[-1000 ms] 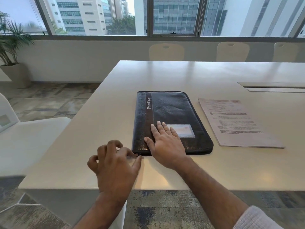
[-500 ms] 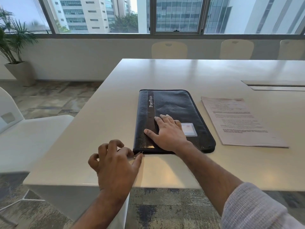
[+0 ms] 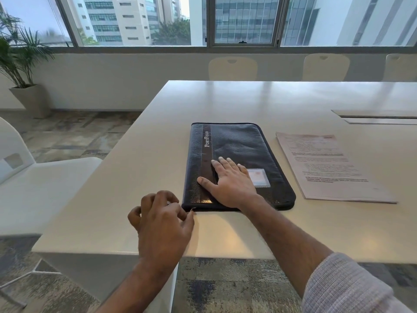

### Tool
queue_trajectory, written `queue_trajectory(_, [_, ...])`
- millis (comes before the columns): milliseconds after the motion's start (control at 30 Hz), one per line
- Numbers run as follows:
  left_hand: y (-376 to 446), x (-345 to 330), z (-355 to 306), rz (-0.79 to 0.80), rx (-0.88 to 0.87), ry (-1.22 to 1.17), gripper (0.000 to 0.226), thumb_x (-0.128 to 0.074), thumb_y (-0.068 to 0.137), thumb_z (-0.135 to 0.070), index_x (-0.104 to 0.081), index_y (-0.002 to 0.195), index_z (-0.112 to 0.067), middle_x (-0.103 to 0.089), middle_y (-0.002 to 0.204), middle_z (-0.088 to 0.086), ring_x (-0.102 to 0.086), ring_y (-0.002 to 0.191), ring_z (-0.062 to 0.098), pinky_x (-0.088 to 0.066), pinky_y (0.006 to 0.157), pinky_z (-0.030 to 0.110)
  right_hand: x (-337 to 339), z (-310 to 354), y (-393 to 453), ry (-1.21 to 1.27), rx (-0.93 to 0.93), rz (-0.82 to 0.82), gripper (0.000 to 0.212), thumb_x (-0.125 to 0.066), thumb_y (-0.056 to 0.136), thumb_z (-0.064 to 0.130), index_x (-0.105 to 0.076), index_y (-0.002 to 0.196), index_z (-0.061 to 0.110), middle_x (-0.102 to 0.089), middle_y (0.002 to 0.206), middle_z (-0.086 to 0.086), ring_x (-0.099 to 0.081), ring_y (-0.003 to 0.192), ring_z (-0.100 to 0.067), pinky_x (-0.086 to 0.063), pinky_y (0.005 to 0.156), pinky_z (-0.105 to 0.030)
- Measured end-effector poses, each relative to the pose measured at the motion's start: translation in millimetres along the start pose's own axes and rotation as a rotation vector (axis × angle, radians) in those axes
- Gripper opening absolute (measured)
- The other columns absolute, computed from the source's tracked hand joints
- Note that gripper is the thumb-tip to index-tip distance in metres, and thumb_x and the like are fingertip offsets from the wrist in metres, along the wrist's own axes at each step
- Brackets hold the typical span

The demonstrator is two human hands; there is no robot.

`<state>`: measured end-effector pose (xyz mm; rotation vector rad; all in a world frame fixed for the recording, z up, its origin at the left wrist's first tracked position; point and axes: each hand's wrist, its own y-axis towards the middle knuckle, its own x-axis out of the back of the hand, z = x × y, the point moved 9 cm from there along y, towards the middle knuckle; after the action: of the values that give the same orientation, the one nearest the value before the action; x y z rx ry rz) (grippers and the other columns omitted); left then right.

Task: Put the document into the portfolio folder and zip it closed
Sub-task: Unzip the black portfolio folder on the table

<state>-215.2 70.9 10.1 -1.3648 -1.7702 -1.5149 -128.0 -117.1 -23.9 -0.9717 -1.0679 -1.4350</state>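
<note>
A black zipped portfolio folder [image 3: 239, 145] lies flat on the white table [image 3: 140, 168], its spine strip reading "Portfolio". The printed document [image 3: 325, 163] rests on the table just right of it, apart from the folder. My right hand [image 3: 230, 181] lies flat, palm down, on the folder's near half. My left hand [image 3: 162, 218] sits at the folder's near-left corner, fingers curled, thumb and forefinger pinched on the small metal zipper pull [image 3: 192, 208].
A white chair [image 3: 45, 184] stands to the left of the table. Three chair backs line the far side. A recessed cable slot [image 3: 374, 117] sits at the far right of the tabletop. A potted plant [image 3: 22, 71] stands by the window.
My right hand slid further up the folder, from its near edge toward the middle. My left hand stayed at the near-left corner on the zipper pull.
</note>
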Motion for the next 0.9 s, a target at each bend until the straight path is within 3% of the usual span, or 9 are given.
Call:
queue_trajectory(333, [-0.8, 3.0, 21.6, 0.041, 0.079, -0.102, 0.027, -0.083, 0.068, -0.02, -0.061, 0.052, -0.027, -0.06, 0.091, -0.012, -0.051, 0.094, 0.012, -0.022, 0.084, 0.032, 1.8, -0.9, -0.6, 0.014, 0.005, -0.007, 0.089, -0.021, 0.082, 0.082, -0.022, 0.152, 0.027, -0.017, 0.162, 0.003, -0.008, 0.149, -0.015, -0.003, 0.119, -0.041])
queue_trajectory(700, [-1.2, 4.0, 30.3, 0.066, 0.084, -0.144, 0.035, -0.085, 0.064, -0.02, -0.055, 0.048, -0.028, -0.062, 0.087, -0.012, -0.055, 0.081, 0.011, -0.031, 0.083, 0.038, 3.7, 0.7, -3.2, 0.011, 0.004, 0.004, 0.088, -0.021, 0.083, 0.08, -0.021, 0.152, 0.027, -0.016, 0.162, 0.002, -0.006, 0.149, -0.015, -0.003, 0.12, -0.041])
queue_trajectory(900, [-4.0, 4.1, 29.6, 0.074, 0.076, -0.149, 0.039, -0.085, 0.064, -0.02, -0.051, 0.047, -0.03, -0.063, 0.083, -0.013, -0.056, 0.077, 0.011, -0.028, 0.08, 0.035, 4.1, 0.5, -3.3, 0.013, 0.003, -0.008, 0.089, -0.021, 0.082, 0.081, -0.022, 0.152, 0.027, -0.017, 0.162, 0.003, -0.007, 0.149, -0.015, -0.004, 0.12, -0.04])
